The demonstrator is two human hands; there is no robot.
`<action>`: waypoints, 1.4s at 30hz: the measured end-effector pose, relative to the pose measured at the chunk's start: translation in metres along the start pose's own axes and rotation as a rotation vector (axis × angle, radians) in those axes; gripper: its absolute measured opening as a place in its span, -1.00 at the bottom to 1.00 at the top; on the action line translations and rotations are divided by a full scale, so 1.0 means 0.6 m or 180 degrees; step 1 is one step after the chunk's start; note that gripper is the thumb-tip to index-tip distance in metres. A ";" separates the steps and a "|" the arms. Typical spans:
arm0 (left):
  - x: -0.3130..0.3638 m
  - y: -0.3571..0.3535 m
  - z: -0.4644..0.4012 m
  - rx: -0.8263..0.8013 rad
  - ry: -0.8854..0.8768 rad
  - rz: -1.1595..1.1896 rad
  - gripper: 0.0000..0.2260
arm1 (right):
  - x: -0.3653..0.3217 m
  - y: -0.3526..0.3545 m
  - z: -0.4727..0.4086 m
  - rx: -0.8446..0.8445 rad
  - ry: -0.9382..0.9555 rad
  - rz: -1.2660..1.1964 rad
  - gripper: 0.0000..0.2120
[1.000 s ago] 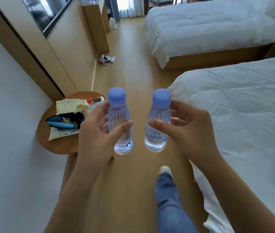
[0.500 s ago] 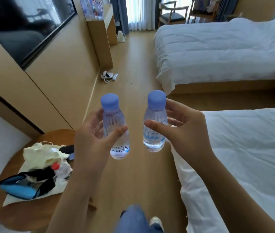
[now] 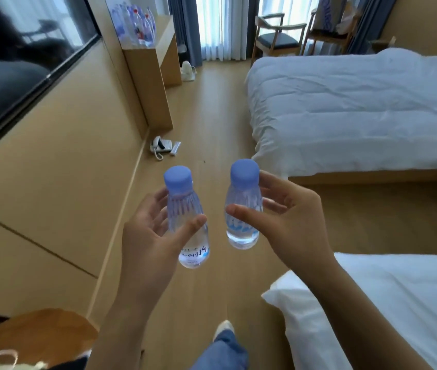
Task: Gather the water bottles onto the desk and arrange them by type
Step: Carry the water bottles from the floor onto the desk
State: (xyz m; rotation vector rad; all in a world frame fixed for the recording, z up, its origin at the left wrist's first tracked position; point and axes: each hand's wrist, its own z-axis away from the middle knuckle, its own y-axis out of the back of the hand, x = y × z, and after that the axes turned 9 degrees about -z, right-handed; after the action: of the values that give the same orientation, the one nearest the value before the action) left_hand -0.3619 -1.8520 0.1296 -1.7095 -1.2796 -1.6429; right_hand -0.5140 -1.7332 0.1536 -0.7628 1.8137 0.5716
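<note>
My left hand (image 3: 149,236) grips a small clear water bottle (image 3: 188,222) with a blue cap, held upright in front of me. My right hand (image 3: 289,225) grips a second small blue-capped bottle (image 3: 242,206), also upright, a short gap to the right of the first. Far ahead on the left, the wooden desk (image 3: 146,65) stands against the wall with several water bottles (image 3: 135,25) clustered on its top, some with blue caps and some with red.
A telephone and remote (image 3: 163,146) lie on the floor by the wall. Two white beds (image 3: 359,102) fill the right side, with a wooden floor aisle between them and the wall. A round wooden side table (image 3: 38,335) is at lower left. Chairs (image 3: 276,38) stand by the window.
I have walked forward along the aisle and my view has lifted. The side table has slid back to the lower left, and the desk with its bottles has come into view. Both hands still hold their bottles.
</note>
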 end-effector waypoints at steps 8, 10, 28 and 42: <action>-0.038 -0.068 -0.315 -0.0006 -0.0020 -0.0017 -0.52 | 0.118 -0.002 -0.310 -0.0038 -0.0154 -0.0131 -0.56; -0.056 -0.095 -0.398 0.0025 -0.0017 -0.0029 -0.50 | 0.158 0.002 -0.393 -0.0047 -0.0165 -0.0181 -0.57; -0.145 -0.300 -1.161 0.0427 0.0084 0.0014 -0.51 | 0.437 0.020 -1.173 -0.0344 -0.0053 -0.0118 -0.57; -0.269 -0.288 -1.817 0.0368 -0.0104 -0.0044 -0.54 | 0.646 -0.150 -1.761 -0.0323 0.0071 0.0010 -0.53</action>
State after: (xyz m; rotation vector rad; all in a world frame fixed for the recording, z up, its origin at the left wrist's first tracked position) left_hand -1.0626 -2.7199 0.1421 -1.6680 -1.3769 -1.5234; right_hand -1.2184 -2.6156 0.1534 -0.8376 1.8174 0.6637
